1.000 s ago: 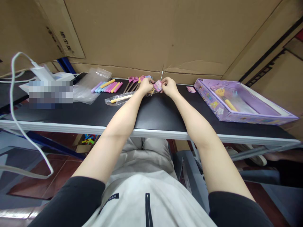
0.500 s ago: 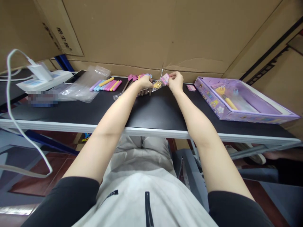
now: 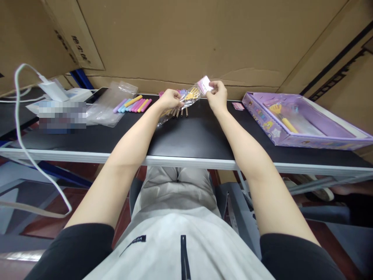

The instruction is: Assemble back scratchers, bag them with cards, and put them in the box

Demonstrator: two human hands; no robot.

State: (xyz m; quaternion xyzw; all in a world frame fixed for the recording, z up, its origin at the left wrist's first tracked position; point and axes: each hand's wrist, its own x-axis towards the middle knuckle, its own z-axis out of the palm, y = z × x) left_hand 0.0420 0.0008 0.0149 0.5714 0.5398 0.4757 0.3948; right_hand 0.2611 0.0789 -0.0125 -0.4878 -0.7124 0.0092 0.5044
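My left hand (image 3: 171, 99) is closed on a clear plastic bag (image 3: 189, 102), which slants up to the right. Inside the bag lies a back scratcher with a yellow claw head (image 3: 192, 93); my fingers hide its middle. Between the thumb and fingers of my right hand (image 3: 218, 95) is a small pink and white card (image 3: 204, 84), at the upper end of the bag. Whether the card touches the bag's mouth I cannot tell. Behind and below the bag lie more back scratchers with pink and blue heads (image 3: 182, 92), their metal rods (image 3: 182, 112) pointing towards me.
Left on the black table (image 3: 192, 142) are coloured handles (image 3: 136, 104), flat clear bags (image 3: 109, 107), and a power strip (image 3: 75, 95) with a white cable. A pink card (image 3: 238, 106) and a purple box (image 3: 317, 142) holding a bagged yellow scratcher lie right. Cardboard (image 3: 180, 42) walls the back.
Both hands have lifted the bag slightly and the card has risen and tilted, showing more white. My left hand has shifted a little left, stretching the bag out between the hands.
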